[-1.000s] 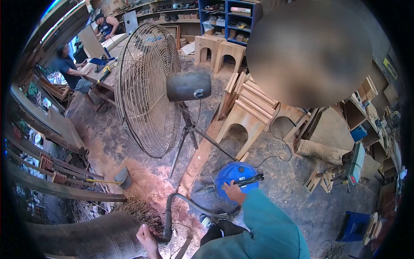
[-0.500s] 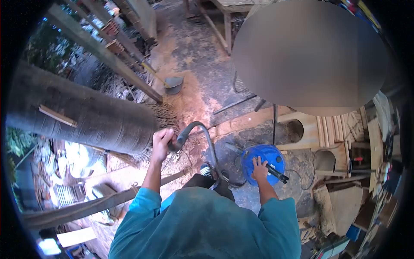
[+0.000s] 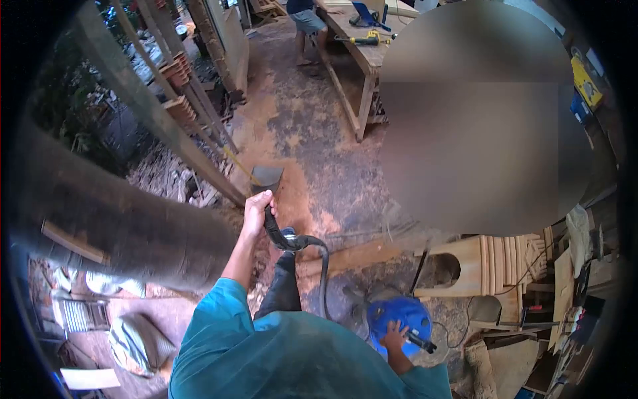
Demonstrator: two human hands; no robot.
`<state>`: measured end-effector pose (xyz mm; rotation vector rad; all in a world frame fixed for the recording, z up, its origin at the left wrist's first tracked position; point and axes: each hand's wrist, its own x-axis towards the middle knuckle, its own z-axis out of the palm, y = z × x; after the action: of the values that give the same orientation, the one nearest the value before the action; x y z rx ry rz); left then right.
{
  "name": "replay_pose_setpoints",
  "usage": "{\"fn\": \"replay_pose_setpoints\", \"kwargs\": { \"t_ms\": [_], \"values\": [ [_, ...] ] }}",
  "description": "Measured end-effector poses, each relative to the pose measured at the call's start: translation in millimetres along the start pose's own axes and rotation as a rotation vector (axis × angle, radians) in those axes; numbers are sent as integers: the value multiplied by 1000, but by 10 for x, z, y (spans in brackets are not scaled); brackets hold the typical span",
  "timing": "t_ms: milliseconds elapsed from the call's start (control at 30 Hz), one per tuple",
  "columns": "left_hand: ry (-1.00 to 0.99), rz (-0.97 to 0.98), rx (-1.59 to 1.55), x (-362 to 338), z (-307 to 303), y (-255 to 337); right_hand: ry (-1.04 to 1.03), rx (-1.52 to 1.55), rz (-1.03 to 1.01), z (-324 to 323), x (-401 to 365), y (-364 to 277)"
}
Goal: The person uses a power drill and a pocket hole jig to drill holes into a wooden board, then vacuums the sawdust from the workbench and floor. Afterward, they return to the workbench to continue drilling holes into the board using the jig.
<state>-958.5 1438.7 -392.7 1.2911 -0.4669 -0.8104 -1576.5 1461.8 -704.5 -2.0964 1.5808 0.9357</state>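
Observation:
My left hand (image 3: 255, 214) is wrapped round the end of a black vacuum hose (image 3: 323, 263), held out in front of me. The hose curves back down toward a blue-topped shop vacuum (image 3: 384, 312) at my right side. On its blue lid lies my right hand (image 3: 396, 336), fingers spread, beside a black bar-like part (image 3: 421, 342). Just beyond my left hand, a grey dustpan (image 3: 268, 175) with a yellow handle rests on the dusty floor. My foot stands under the hose, partly hidden by it.
A thick trunk-like post (image 3: 153, 223) lies to my left, near a slanted wooden beam (image 3: 156, 120). Ahead stands a wooden workbench (image 3: 362, 56) with power tools; a person (image 3: 308, 23) is beside it. Cut wood panels (image 3: 475, 266) fill the right. A blurred patch hides the upper right.
My view has tilted up and I have stepped forward. The left hand carries the hose end farther ahead, near the dustpan. My right hand stays on the vacuum lid.

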Motion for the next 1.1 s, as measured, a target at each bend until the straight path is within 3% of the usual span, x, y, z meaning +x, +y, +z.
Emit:
{"fn": "replay_pose_setpoints", "kwargs": {
  "t_ms": [67,200,267,300,333,433,467,533,567,600,667,800,833,867,900,933,967,1000,1033,1067,1100],
  "values": [
    [-17,-28,8,919,-162,181,-236,61,237,-391,107,-457],
    [-142,-32,125,2977,-379,840,-214,358,482,-1115,605,-1703],
    [-204,-1,175,3878,-465,1188,-164,493,225,-1053,1247,-2200],
    [-209,2,181,4297,-497,1391,2,634,123,-1091,1462,-2476],
    [-215,14,183,4692,-500,1608,181,768,21,-1437,1518,-2798],
    [-235,102,174,5697,-482,2020,119,1043,-147,-2768,1405,-3270],
    [-243,122,169,5978,-450,2121,140,1046,-154,-2836,1592,-3281],
    [-274,108,164,6564,-379,2297,263,494,-417,-2906,1948,-3320],
    [-264,91,149,6800,-330,2347,0,1121,26,-3209,1957,-3463],
    [-267,97,160,7026,-286,2365,-1,1131,19,-3487,1993,-3604],
    [-262,110,149,7506,-199,2384,-160,1387,373,-3773,2314,-3809],
    [-266,149,250,8599,41,2309,-202,1350,317,-4411,3502,-4045],
    [-242,110,212,8867,158,2320,-4,1072,-130,-4082,4216,-3848],
    [-212,115,190,9240,271,2275,181,799,-177,-3714,5022,-3756],
    [-195,126,180,9588,408,2271,262,285,-319,-4433,5202,-3955],
    [-217,81,78,9973,536,2186,63,1127,-60,-4147,6005,-4095],
    [-265,-73,-50,10417,660,2084,-90,433,-174,-5503,5891,-4237],
    [-328,-141,-45,10762,832,1989,53,633,-46,-5769,6301,-4374],
    [-324,-175,-38,11059,1010,1886,80,690,-115,-5485,7312,-4624],
    [-241,-231,83,11156,1172,1878,83,538,-296,-5792,7690,-4705],
    [-183,-321,69,11509,1170,1681,163,513,-602,-6572,7867,-5076]
  ]
}}
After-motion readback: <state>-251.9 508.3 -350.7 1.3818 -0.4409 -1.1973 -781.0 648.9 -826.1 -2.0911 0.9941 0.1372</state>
